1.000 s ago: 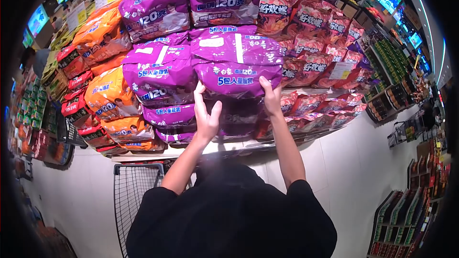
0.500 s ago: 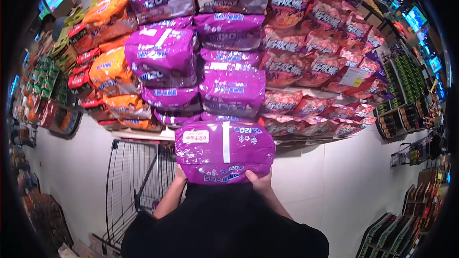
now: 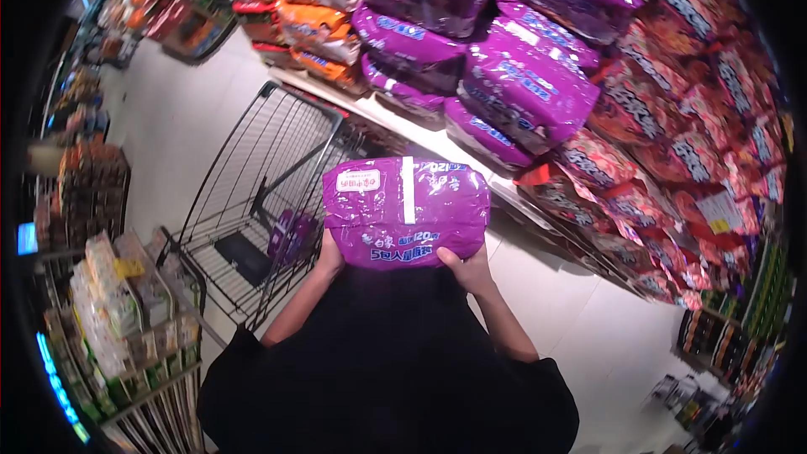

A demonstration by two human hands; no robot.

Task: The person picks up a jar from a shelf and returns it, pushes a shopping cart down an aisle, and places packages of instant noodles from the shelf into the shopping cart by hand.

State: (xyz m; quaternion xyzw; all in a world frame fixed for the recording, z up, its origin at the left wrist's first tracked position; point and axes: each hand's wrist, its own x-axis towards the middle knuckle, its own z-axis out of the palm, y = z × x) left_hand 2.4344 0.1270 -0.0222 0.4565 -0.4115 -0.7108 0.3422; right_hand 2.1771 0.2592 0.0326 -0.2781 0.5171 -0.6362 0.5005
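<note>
A purple multipack of instant noodles (image 3: 405, 212) is held in front of my body, its seamed face with a white strip turned up. My left hand (image 3: 334, 252) grips its left end, most of the fingers hidden at the side and below. My right hand (image 3: 469, 271) has its thumb over the near right corner, with the other fingers out of sight underneath. Just left of the pack stands a wire shopping cart (image 3: 225, 254). Inside the cart lies another purple pack (image 3: 296, 234), seen partly through the wires.
Ahead, a low display shelf (image 3: 403, 124) bears stacked purple packs (image 3: 531, 76), orange packs (image 3: 318, 29) and, rightward, pinkish-red packs (image 3: 643, 101). At lower left is a stand of pale packaged goods (image 3: 118, 303). Pale floor (image 3: 555, 303) shows right of my hands.
My view has swung left, so the display now slants to the right and more of the cart shows. Both hands keep hold of the noodle pack, which stays before my body.
</note>
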